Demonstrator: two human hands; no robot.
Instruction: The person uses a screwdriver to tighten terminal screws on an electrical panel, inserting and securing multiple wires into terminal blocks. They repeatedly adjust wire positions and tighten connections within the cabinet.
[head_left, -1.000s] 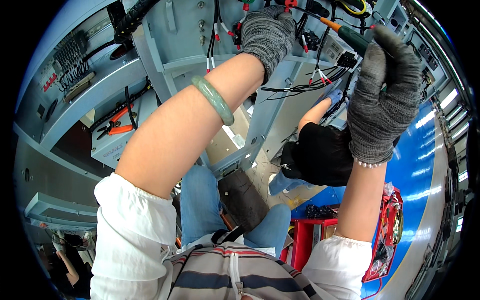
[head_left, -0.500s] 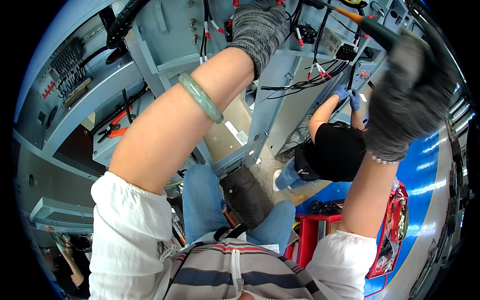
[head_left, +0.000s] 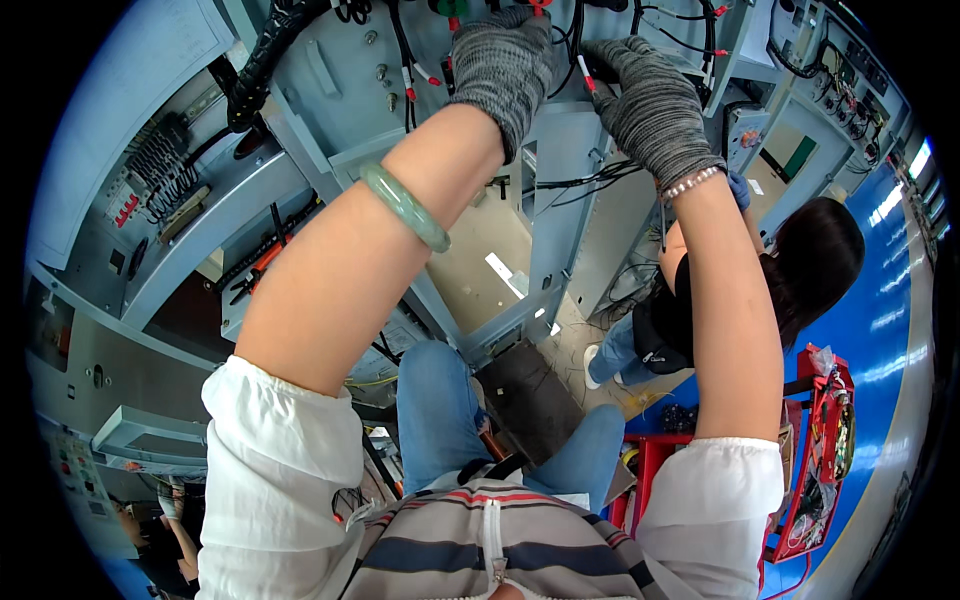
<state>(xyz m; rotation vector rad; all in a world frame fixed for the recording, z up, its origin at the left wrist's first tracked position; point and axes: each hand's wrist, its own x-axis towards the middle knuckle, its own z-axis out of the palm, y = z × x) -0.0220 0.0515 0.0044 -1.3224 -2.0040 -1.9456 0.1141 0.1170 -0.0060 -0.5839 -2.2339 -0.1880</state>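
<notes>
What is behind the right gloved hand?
Black cables run behind the right hand, with a grey cabinet panel beside it. The cables' covered stretch and anything beneath the palm cannot be seen.

The blue floor (head_left: 880,290) carries a red cart (head_left: 811,470).

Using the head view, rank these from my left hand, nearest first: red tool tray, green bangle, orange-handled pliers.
From the left hand:
1. Green bangle, on the left forearm.
2. Orange-handled pliers, left of that forearm.
3. Red tool tray, at lower right.
</notes>
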